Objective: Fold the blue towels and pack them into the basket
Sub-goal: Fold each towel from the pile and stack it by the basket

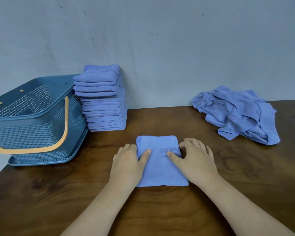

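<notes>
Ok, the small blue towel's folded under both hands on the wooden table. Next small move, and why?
Probably lift the folded blue cloth towel with the left hand and right hand onto the tall stack of folded blue towels: it looks fully folded, thumbs rest on top, and the stack stands beside the blue plastic basket.
</notes>
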{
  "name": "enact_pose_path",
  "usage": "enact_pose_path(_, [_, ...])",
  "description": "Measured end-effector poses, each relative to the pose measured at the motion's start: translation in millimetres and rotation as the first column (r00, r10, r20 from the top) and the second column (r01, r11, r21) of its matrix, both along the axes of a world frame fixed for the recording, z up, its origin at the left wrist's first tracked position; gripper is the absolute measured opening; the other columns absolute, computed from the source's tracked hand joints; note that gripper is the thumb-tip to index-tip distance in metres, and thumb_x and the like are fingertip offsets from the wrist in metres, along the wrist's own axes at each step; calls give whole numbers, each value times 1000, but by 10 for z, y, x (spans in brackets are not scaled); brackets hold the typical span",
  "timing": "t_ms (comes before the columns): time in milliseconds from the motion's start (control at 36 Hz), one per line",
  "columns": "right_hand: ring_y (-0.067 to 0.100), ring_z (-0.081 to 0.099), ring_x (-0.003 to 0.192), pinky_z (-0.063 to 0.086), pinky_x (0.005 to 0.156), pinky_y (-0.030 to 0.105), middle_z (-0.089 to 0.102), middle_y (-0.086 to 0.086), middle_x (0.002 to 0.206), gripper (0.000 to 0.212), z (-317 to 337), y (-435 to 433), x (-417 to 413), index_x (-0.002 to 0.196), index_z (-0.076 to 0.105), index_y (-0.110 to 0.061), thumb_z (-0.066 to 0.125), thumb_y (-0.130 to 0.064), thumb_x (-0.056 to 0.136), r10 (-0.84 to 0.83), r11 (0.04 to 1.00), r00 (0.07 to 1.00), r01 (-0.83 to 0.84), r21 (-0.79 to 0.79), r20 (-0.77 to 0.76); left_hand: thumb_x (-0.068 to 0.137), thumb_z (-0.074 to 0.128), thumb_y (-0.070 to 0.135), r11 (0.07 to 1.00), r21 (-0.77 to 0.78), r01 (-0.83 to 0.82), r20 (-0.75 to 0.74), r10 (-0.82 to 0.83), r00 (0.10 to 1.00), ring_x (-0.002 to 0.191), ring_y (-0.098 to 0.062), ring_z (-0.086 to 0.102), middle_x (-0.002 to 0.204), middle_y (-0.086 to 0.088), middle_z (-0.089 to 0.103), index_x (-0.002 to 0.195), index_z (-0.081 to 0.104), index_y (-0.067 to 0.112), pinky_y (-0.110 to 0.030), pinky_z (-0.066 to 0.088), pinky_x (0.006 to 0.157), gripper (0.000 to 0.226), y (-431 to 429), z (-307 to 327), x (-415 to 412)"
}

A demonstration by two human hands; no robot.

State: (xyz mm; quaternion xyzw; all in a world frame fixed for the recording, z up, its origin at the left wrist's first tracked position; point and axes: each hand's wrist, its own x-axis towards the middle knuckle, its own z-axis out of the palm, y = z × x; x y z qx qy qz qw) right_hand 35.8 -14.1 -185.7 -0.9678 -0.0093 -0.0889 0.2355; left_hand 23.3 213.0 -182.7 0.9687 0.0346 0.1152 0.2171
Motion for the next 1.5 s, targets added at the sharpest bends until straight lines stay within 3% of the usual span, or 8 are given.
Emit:
enact_pose_path(222, [-2, 57, 99, 43, 111, 46, 66, -23, 99, 20, 78, 53, 67, 92, 60, -39, 75, -52, 87, 78, 951, 997, -65, 303, -30, 91, 59, 75, 996, -55, -77, 20, 79, 997, 111, -10, 48, 117, 18, 52, 128, 52, 34, -33, 40, 98, 55, 3, -15, -21])
enact_pose_path(306, [7, 69, 80, 60, 81, 46, 74, -12, 88, 22, 124, 73, 15, 96, 57, -37, 78, -38, 91, 165, 825, 984, -103, 556, -62, 89, 51, 82, 996, -21, -92, 2, 92, 996, 123, -12, 46, 130, 16, 52, 142, 50, 33, -34, 37, 106, 71, 1, -13, -24])
enact_pose_path(472, [20, 79, 97, 65, 82, 45, 80, -1, 106, 48, 215, 65, -50, 126, 51, -42, 81, -22, 94, 282, 508, 949, -270, 818, 138, 84, 54, 87, 965, -258, -47, -40, 38, 998, 150, -15, 37, 159, 11, 47, 161, 38, 27, -40, 33, 123, 99, 41, -15, -8])
enact_pose_path(667, [34, 74, 113, 62, 93, 44, 75, 13, 122, 71, 343, -13, -113, 150, 42, -32, 85, -27, 93, 401, 322, 855, -468, 823, 329, 103, 68, 51, 178, -966, 186, 108, -377, 920, 137, -30, 62, 148, -10, 64, 151, 57, 20, -46, 54, 110, 58, -38, 268, -156])
enact_pose_path(806, [28, 74, 108, 63, 85, 38, 73, 6, 117, 47, 375, 24, -137, 130, 50, -24, 82, -24, 96, 297, 342, 864, -493, 800, 406, 109, 62, 42, 22, -983, 181, 161, -360, 919, 137, -38, 61, 146, -17, 65, 145, 63, 13, -53, 50, 113, 46, -122, 350, -255])
enact_pose_path(917, [15, 63, 91, 51, 82, 38, 63, -6, 97, 13, 285, 82, -101, 108, 62, -20, 72, -23, 101, 287, 530, 876, -482, 697, 388, 101, 71, 51, 147, -974, 172, 158, -104, 982, 117, -32, 74, 125, -11, 77, 124, 76, 20, -51, 61, 97, 39, -173, 326, -284])
enact_pose_path(1028, [17, 62, 126, 46, 100, 15, 65, -8, 130, 29, 292, 115, -117, 126, 71, -37, 67, -18, 105, 354, 623, 864, -503, 599, 358, 105, 60, 56, 352, -910, 220, 241, 15, 970, 102, -14, 78, 109, 3, 81, 108, 79, 30, -21, 60, 76, 33, -137, 319, -284])
enact_pose_path(1500, [6, 63, 127, 45, 99, 11, 72, -9, 132, 27, 423, 126, -229, 125, 77, -36, 63, -24, 106, 382, 367, 898, -367, 855, 221, 109, 40, 66, 517, -826, 224, 258, -8, 966, 90, -14, 73, 101, -8, 76, 98, 68, 17, -32, 59, 81, 58, -26, 296, -242])
